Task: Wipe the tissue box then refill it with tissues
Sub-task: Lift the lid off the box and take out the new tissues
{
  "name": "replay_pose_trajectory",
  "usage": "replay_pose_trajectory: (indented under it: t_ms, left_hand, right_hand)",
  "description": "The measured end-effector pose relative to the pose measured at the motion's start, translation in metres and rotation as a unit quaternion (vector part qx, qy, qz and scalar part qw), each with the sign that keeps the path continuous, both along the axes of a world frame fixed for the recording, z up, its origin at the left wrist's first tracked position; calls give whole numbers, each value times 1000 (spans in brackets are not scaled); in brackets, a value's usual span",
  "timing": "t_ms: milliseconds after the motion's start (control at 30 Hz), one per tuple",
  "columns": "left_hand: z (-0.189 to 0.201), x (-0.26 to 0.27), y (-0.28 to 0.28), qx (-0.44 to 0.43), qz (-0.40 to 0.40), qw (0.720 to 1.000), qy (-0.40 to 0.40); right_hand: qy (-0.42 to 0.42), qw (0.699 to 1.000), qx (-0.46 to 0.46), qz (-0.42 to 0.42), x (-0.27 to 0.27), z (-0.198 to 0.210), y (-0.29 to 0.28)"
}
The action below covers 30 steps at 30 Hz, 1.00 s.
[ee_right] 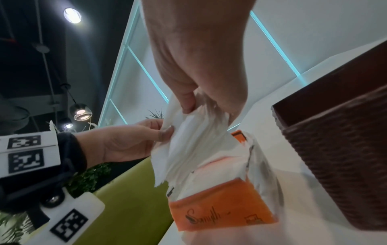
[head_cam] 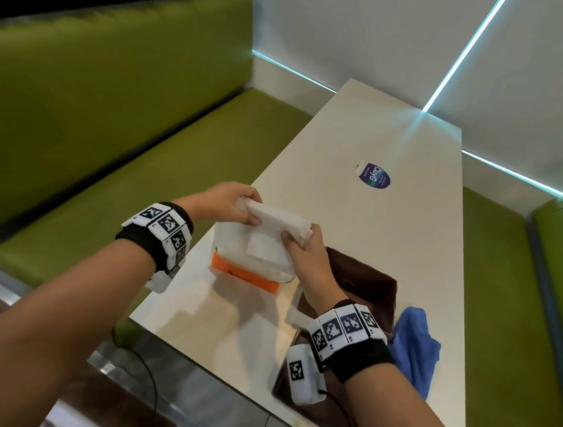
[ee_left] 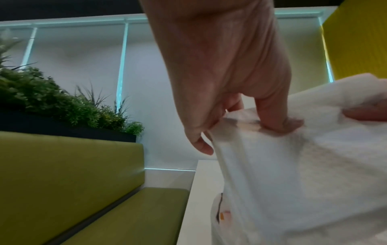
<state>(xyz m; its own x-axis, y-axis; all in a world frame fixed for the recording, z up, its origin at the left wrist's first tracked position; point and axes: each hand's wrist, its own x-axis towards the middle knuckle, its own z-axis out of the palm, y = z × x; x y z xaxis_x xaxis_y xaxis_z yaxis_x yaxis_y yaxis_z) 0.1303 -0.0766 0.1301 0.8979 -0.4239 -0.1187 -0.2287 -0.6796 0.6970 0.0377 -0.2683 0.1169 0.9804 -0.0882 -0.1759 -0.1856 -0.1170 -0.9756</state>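
Holding a white stack of tissues (head_cam: 274,221) with both my hands, I have it up in the middle of the head picture, just above the torn tissue pack (head_cam: 251,262). My left hand (head_cam: 229,203) grips the left end of the stack, thumb on the near side and fingers curled over the far side. My right hand (head_cam: 307,257) pinches the right end, thumb on top. In the left wrist picture my fingers (ee_left: 272,116) press into the soft white paper. In the right wrist picture the tissues hang down from my right hand (ee_right: 199,74) and reach into the open top of the pack.

The pack is white with an orange band (ee_right: 222,205) and some dark writing on it. It sits on the pale tabletop (head_cam: 391,241), near the left edge. Its top is ripped open.

The brown tissue box (head_cam: 362,290) is just to the right of the pack, under my right wrist. Its side looks woven in the right wrist picture. A blue cloth (head_cam: 413,346) lies crumpled to the right of the box, touching it.

Farther up the tabletop, toward the upper right, is a small round blue sticker (head_cam: 373,176). Green bench seats (head_cam: 111,111) run along the left and right sides. Green plants (ee_left: 52,99) sit above the left bench.
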Motion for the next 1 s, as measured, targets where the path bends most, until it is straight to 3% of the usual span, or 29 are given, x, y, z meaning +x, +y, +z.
replay_pose_trajectory:
  t_ms: [100,200,267,467,733,867,1000]
  left_hand:
    - [8,-5,2,-107,52,993,19]
    - [16,-15,-3,-259,95,957,90]
    - [17,-25,-15,-311,85,936,145]
    - [8,-34,-68,-335,104,917,189]
    - [40,-45,-133,-404,84,889,198]
    - [51,-43,-140,-449,62,846,280]
    - [49,-41,-125,-460,69,794,391]
  right_hand:
    - [1,999,42,-19,0,7,-8]
    - [-6,991,124,-44,0,17,-21]
    - [-5,985,159,-60,0,24,-28]
    - [35,992,98,-74,-3,43,-59]
    - [0,992,50,-118,-13,81,-130]
    - [20,990,84,-111,-23,86,-148]
    - [28,993,112,-41,-37,89,-156]
